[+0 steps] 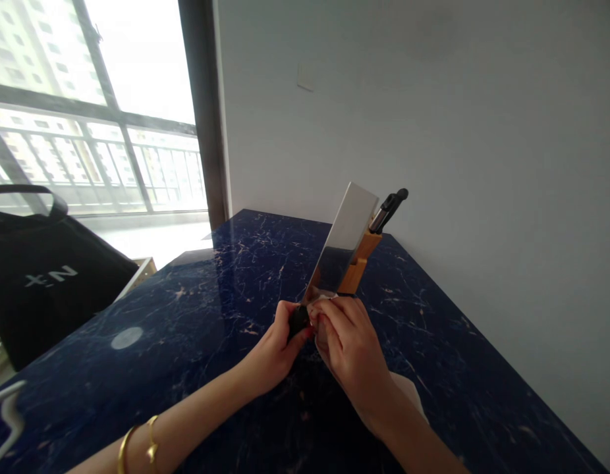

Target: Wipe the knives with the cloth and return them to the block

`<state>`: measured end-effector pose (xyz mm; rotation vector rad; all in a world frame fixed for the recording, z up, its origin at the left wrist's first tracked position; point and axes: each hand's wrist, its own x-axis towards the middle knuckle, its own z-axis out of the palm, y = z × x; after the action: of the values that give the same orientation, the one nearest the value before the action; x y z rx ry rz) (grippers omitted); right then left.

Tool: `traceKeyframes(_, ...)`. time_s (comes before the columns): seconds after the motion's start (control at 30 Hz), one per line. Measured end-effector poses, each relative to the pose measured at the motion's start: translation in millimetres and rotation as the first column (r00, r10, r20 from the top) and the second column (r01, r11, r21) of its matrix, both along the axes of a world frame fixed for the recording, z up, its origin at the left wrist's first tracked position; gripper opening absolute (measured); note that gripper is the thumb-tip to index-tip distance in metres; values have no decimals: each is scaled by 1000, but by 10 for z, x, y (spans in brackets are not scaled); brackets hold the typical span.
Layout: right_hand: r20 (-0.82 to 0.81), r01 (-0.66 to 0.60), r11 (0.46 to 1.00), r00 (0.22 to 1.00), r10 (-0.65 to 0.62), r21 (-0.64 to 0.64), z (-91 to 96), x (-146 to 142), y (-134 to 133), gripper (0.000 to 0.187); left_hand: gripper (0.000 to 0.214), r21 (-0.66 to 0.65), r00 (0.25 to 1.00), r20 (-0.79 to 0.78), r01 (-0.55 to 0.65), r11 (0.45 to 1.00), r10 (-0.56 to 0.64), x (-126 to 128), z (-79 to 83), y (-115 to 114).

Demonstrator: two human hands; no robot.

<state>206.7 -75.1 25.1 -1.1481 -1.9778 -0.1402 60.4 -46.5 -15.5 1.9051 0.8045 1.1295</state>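
A cleaver [340, 230] with a broad shiny blade points up and away from me, tilted to the right. My left hand [279, 342] is closed round its black handle [298, 322]. At the base of the blade, my right hand [352, 336] pinches a pale cloth [323, 339] against the metal near the handle. More of the cloth shows beneath my right wrist. Behind the blade stands a wooden knife block [355, 273], partly hidden, with black-handled tools [390, 209] sticking out of its top.
The dark blue marble-patterned table [255, 263] reaches to a plain wall [433, 118] on the right. A round pale spot [127, 338] lies on its left part. A black bag [53, 283] is beside the left edge, near a white curved object [8, 415]. Beyond is a window [137, 66].
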Motion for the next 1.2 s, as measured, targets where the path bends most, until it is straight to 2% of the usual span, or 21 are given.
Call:
traceKeyframes(0.13, 37, -50, 998, 998, 49, 25, 5, -47, -29, 24, 16, 24, 1000, 4, -11, 1000, 11, 0, 1, -3)
traceKeyframes(0.37, 38, 29, 998, 999, -32, 58, 27, -30, -16, 22, 13, -1, 1000, 20, 3, 1000, -3, 7, 4, 7)
traceKeyframes(0.53, 59, -22, 998, 998, 19, 56, 23, -47, -18, 23, 15, 32, 1000, 21, -11, 999, 11, 6, 14, 6)
traceKeyframes(0.7, 38, 65, 996, 997, -67, 61, 7, -13, 21, 20, 12, -4, 1000, -9, -6, 1000, 6, 11, 15, 12)
traceKeyframes(0.87, 59, -13, 998, 998, 9, 68, 6, -39, 6, 23, 15, 26, 1000, 13, 0, 1000, 0, -1, 25, 8)
traceKeyframes(1.07, 73, 91, 993, 993, -96, 79, -1, -3, 40, 22, 11, -22, 999, -37, 10, 1000, -10, -16, 63, 10)
traceKeyframes(1.2, 100, 22, 997, 995, -29, 75, 17, -27, 19, 22, 14, 28, 1000, -26, -3, 1000, 3, -16, 44, 21)
